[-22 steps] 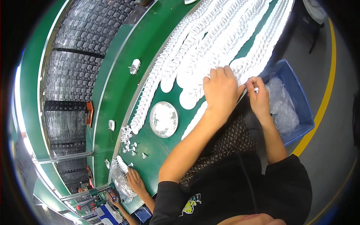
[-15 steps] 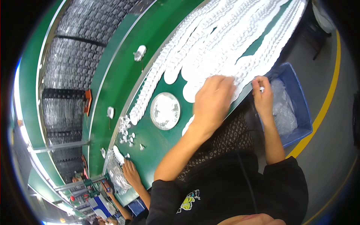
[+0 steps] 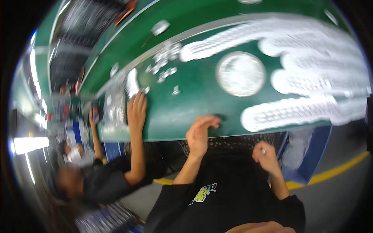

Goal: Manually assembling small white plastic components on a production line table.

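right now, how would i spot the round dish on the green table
Find the green table, then the rows of white pieces spreading across its right side. Between the farthest row and the nearest row sits the round dish. It is a single broad circle with a pale rim, unlike the long rows beside it.

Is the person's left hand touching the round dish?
No, green tabletop shows between the left hand, near the table's edge, and the round dish.

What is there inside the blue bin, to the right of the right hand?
Inside the blue bin lies crumpled, pale plastic film, a little blurred. What is under this film cannot be seen, and the green table covers the bin's far part.
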A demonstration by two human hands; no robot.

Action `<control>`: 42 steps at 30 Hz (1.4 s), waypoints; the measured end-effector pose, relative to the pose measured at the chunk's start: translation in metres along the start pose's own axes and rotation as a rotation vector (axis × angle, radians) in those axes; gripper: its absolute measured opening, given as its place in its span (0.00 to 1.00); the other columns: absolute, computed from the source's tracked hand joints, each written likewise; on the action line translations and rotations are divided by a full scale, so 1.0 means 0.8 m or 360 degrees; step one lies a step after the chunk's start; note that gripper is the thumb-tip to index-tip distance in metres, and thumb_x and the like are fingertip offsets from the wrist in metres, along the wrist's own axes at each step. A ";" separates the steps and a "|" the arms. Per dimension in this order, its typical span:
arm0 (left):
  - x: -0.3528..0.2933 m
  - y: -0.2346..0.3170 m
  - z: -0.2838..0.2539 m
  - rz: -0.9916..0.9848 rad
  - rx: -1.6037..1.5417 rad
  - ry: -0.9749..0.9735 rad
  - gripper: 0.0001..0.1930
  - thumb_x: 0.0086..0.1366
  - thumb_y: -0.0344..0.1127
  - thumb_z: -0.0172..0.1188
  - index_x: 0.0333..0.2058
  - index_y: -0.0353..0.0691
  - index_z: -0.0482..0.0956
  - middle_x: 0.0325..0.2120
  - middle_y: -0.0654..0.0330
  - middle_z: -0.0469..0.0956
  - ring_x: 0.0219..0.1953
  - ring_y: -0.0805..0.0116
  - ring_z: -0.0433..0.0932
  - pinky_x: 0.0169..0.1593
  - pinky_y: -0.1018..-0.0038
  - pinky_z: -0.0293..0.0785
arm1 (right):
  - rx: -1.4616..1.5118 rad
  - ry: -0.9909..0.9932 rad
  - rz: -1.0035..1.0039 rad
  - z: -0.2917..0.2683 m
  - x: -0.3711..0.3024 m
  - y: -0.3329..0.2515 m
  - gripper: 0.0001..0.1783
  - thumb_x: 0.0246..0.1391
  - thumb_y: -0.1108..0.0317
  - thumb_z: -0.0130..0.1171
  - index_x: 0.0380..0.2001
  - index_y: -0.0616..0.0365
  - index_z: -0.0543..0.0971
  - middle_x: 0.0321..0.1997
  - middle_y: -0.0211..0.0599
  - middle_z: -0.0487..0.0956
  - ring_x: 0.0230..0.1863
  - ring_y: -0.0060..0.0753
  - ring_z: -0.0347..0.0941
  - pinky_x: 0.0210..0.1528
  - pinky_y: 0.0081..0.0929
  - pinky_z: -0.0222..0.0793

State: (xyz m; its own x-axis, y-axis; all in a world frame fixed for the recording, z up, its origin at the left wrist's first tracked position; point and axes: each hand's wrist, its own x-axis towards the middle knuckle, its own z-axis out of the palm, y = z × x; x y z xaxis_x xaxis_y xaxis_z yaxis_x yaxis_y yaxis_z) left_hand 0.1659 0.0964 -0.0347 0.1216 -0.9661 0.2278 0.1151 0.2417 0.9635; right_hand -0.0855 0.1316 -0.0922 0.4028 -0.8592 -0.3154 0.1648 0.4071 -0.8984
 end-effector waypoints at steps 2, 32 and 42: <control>0.016 0.017 0.006 0.0018 -0.0193 0.0276 0.17 0.66 0.30 0.52 0.52 0.32 0.68 0.42 0.49 0.74 0.47 0.60 0.73 0.45 0.69 0.72 | -0.0283 -0.0392 0.0001 0.017 0.013 -0.022 0.07 0.50 0.74 0.59 0.21 0.59 0.73 0.17 0.28 0.71 0.19 0.18 0.67 0.23 0.19 0.62; 0.134 0.079 -0.370 -0.0139 0.2435 0.0415 0.30 0.49 0.46 0.67 0.50 0.43 0.71 0.43 0.52 0.75 0.47 0.50 0.73 0.48 0.60 0.73 | -0.0202 -0.0237 -0.0363 0.161 0.075 -0.055 0.09 0.56 0.73 0.55 0.24 0.61 0.69 0.19 0.35 0.70 0.20 0.22 0.64 0.22 0.17 0.58; 0.084 0.082 -0.276 0.0443 0.2062 -0.0505 0.27 0.47 0.40 0.68 0.48 0.41 0.72 0.43 0.58 0.75 0.47 0.59 0.72 0.46 0.65 0.74 | -0.0160 -0.0306 -0.0342 0.158 0.075 -0.055 0.09 0.57 0.72 0.55 0.25 0.61 0.69 0.20 0.34 0.69 0.21 0.22 0.64 0.24 0.17 0.58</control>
State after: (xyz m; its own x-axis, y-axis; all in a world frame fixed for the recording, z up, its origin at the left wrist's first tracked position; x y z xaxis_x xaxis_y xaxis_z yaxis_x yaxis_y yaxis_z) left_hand 0.3993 0.0672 0.0130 -0.2613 -0.9215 0.2873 -0.8970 0.3417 0.2804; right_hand 0.0452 0.1010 -0.0334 0.5329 -0.8441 -0.0597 0.1788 0.1813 -0.9670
